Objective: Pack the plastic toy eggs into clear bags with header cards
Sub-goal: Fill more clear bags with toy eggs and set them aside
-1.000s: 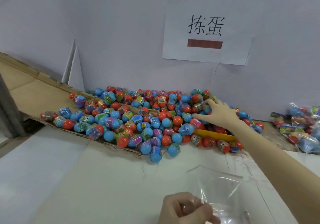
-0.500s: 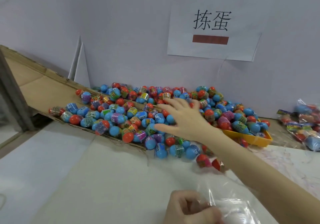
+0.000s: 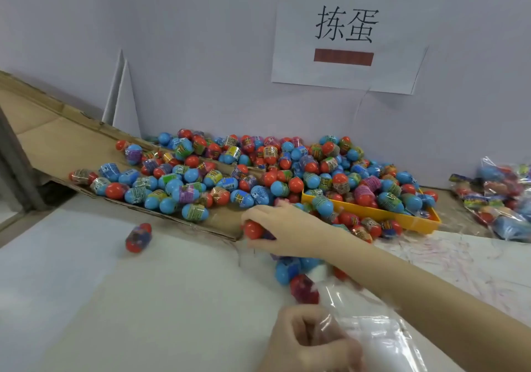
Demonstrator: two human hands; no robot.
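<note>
I see the right hand (image 3: 283,229) curled round a red egg (image 3: 253,229) at the near edge of the egg pile (image 3: 287,176). The left hand (image 3: 309,340) pinches the clear bag (image 3: 382,340) mouth on the white table (image 3: 115,299). Blurred eggs, seemingly three, lie just beyond the bag.
</note>
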